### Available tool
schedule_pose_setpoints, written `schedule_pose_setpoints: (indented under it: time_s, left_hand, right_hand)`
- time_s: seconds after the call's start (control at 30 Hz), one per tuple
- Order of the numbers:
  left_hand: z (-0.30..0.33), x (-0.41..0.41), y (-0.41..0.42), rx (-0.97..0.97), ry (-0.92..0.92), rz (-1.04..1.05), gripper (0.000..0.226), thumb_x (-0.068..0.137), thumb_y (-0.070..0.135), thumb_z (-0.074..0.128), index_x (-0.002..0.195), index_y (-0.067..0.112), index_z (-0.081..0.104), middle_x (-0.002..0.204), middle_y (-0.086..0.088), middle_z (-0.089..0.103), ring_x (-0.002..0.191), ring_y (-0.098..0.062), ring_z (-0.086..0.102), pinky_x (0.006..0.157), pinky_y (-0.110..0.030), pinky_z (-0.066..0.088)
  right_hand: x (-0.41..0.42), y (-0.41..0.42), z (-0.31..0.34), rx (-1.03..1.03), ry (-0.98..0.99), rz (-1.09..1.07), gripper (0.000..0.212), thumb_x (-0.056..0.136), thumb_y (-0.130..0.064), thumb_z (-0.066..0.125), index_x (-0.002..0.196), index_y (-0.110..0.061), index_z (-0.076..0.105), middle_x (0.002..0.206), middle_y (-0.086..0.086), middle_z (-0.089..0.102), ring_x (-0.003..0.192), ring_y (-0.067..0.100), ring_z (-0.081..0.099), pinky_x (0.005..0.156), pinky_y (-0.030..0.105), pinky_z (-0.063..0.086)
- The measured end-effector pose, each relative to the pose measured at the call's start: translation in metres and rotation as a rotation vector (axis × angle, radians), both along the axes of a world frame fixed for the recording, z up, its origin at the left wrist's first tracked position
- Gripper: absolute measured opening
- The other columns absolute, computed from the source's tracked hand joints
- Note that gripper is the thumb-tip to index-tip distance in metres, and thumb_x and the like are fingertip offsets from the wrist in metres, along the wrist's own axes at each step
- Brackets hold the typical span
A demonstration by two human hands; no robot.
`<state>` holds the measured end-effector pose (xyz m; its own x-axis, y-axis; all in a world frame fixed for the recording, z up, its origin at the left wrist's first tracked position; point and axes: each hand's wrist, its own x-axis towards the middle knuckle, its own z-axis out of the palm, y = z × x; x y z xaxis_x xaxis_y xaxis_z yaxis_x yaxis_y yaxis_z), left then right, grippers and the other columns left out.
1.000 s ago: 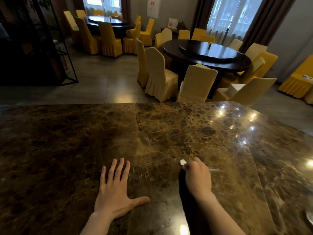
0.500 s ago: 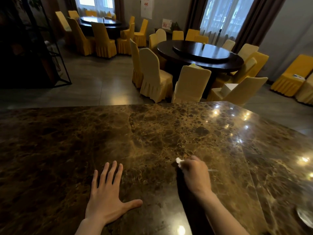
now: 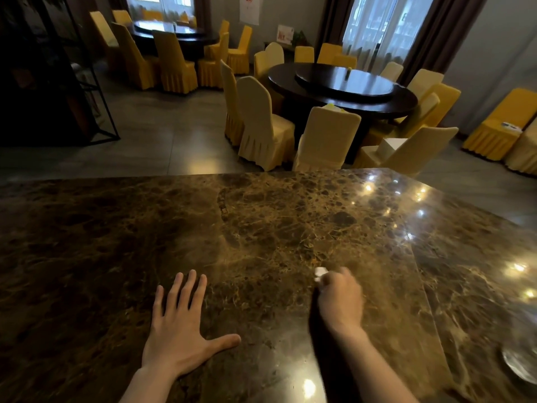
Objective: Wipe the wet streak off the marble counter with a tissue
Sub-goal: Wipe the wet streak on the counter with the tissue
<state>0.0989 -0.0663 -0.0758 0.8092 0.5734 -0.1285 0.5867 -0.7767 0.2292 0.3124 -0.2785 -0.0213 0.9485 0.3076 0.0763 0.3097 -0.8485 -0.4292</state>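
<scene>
The brown marble counter [image 3: 261, 228] fills the lower half of the head view. My right hand [image 3: 340, 298] is closed around a small white tissue [image 3: 319, 271], whose tip sticks out past the knuckles and presses on the marble. My left hand [image 3: 180, 330] lies flat on the counter to the left, palm down, fingers spread, holding nothing. I cannot make out the wet streak on the glossy surface; the hand is slightly blurred.
A glass object [image 3: 523, 365] sits at the counter's right edge. Beyond the counter's far edge stand round dark dining tables [image 3: 348, 85] ringed by yellow covered chairs [image 3: 261, 126]. A black metal shelf frame [image 3: 96, 91] stands at far left.
My right hand with the tissue has slid a little along the marble. The thin bright streak seen beside it earlier no longer shows. My left hand stays flat; the camera has shifted slightly.
</scene>
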Motion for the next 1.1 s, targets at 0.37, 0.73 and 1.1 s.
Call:
schedule_pose_setpoints:
  time_s: [0.37,0.73,1.1]
  left_hand:
    - [-0.002,0.001,0.000,-0.008,-0.010,0.000,0.147,0.049,0.120,0.015,0.160,0.032,-0.023,0.170,0.008,-0.030,0.154,-0.017,-0.037,0.129,-0.057,-0.017]
    - [-0.002,0.000,0.002,0.000,0.024,-0.011,0.149,0.049,0.120,0.014,0.161,0.029,-0.023,0.172,0.004,-0.029,0.154,-0.018,-0.036,0.130,-0.058,-0.015]
    - [-0.002,0.000,0.001,0.010,0.013,-0.004,0.147,0.050,0.119,0.014,0.161,0.031,-0.024,0.171,0.007,-0.031,0.153,-0.017,-0.039,0.129,-0.057,-0.019]
  right_hand:
    - [0.019,-0.025,0.004,-0.053,-0.002,0.026,0.014,0.089,-0.015,0.067,0.082,-0.007,0.075,0.085,0.007,0.058,0.084,0.035,0.063,0.068,0.037,0.047]
    - [-0.098,0.067,-0.010,-0.002,0.042,0.556,0.014,0.091,-0.019,0.067,0.079,-0.013,0.071,0.084,-0.004,0.050,0.072,0.016,0.051,0.060,0.029,0.037]
    - [-0.039,0.044,0.002,-0.018,-0.061,0.097,0.011,0.094,-0.015,0.065,0.087,-0.013,0.074,0.095,0.002,0.060,0.083,0.020,0.059,0.074,0.032,0.052]
